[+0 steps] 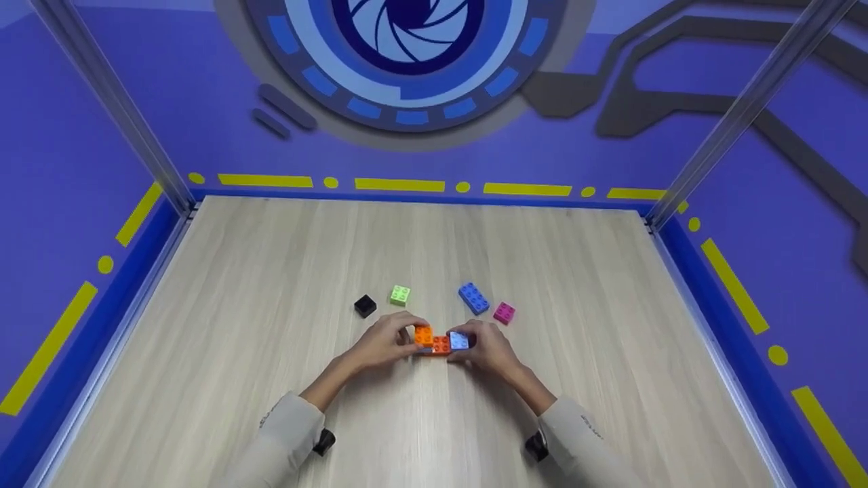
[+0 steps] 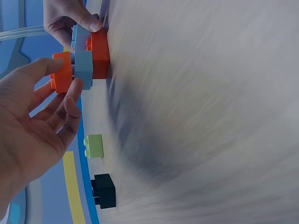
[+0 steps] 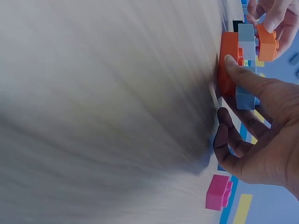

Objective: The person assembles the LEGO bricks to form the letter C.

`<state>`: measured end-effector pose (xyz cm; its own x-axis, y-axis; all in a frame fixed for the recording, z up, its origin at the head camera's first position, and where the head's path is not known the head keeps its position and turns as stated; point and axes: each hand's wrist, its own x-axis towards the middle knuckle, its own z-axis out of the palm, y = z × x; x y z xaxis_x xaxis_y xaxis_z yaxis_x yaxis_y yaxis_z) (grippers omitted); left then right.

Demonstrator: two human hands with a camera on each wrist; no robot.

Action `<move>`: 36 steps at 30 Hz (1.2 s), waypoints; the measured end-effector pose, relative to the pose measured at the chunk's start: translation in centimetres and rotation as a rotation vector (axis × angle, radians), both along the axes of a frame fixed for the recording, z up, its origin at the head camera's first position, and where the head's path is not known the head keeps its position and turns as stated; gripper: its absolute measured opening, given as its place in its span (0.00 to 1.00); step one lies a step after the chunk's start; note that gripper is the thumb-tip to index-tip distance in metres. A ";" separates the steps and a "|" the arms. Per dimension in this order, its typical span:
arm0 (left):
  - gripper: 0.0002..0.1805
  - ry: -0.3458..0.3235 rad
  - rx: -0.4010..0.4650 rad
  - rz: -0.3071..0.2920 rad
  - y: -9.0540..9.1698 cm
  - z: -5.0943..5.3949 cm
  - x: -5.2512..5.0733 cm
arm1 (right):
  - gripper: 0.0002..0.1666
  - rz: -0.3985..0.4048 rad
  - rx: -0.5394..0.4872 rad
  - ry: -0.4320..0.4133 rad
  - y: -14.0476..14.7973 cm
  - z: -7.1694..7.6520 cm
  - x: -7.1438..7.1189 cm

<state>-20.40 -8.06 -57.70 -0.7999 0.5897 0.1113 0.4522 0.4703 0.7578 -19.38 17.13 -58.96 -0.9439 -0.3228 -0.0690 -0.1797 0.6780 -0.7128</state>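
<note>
A long red-orange brick point(image 3: 228, 70) lies on the table with a light blue brick point(image 1: 459, 341) on its right end. Its left end carries another light blue brick point(image 2: 83, 70). Above that one is an orange brick point(image 1: 423, 335), with some blue studs showing between the two. My left hand point(image 1: 388, 341) pinches the orange brick, its thumb on the near side and some fingers beside the blue brick below. With its thumb on the near face of the red-orange brick, my right hand point(image 1: 493, 347) grips the right end of the stack; its far fingertips are partly hidden.
Beyond my left hand lie a black brick point(image 1: 365, 306) and a lime green brick point(image 1: 400, 295). A long blue brick point(image 1: 473, 298) and a magenta brick point(image 1: 504, 312) lie beyond my right hand. Blue-purple panels point(image 1: 434, 163) wall the wooden table point(image 1: 271, 251) at the back and sides.
</note>
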 end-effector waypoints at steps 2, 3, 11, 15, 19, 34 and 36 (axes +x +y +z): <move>0.20 0.010 -0.003 0.006 0.0 0.1 0.1 | 0.24 0.002 -0.001 0.006 -0.1 0.0 -0.1; 0.20 0.017 -0.007 0.010 0.0 0.1 0.1 | 0.23 0.005 -0.003 0.014 -0.1 0.0 -0.1; 0.20 0.046 -0.008 0.050 0.4 0.0 0.3 | 0.23 0.016 -0.006 0.044 0.1 -0.1 -0.2; 0.20 0.034 0.007 0.087 0.7 -0.4 0.4 | 0.23 0.017 -0.009 0.039 0.1 -0.2 0.0; 0.19 0.047 0.008 0.117 1.0 -0.6 0.5 | 0.23 0.004 -0.012 0.026 0.0 -0.1 -0.1; 0.20 0.149 -0.030 0.184 1.3 -1.0 0.5 | 0.23 0.023 -0.008 0.051 0.1 -0.3 -0.5; 0.20 0.173 -0.037 0.183 1.4 -1.2 0.6 | 0.23 0.027 -0.004 0.065 0.1 -0.5 -0.4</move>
